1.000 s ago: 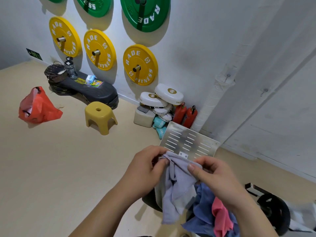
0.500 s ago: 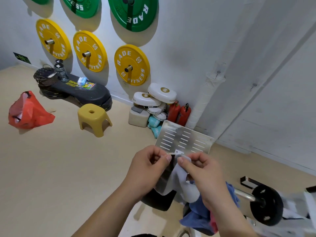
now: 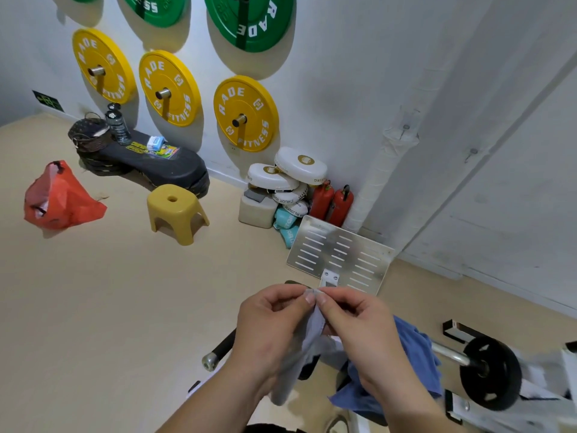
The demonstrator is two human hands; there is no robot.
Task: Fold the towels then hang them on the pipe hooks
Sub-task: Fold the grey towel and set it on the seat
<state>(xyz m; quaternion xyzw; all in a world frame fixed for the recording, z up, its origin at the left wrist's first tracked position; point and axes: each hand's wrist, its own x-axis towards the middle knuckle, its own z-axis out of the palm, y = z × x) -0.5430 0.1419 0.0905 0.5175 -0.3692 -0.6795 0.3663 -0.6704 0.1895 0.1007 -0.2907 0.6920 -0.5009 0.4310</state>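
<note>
- Hands first, two of them: the left hand and right hand meet fingertip to fingertip, each pinching the top edge of one pale grey towel. It hangs down between the palms, its lower end blurred.
- One blue towel lies crumpled just behind the right wrist, beside a barbell with one black plate; the hands hide the bar's middle.
- One slotted metal sheet sits just beyond the fingertips.
- One yellow stool and one red bag stand further left.
- Against the wall: two red extinguishers, stacked white round pads, one black step board with a bottle and basket at its left end.
- One white wrapped pipe climbs the wall right of the extinguishers.
- Three yellow weight plates hang on the wall.
</note>
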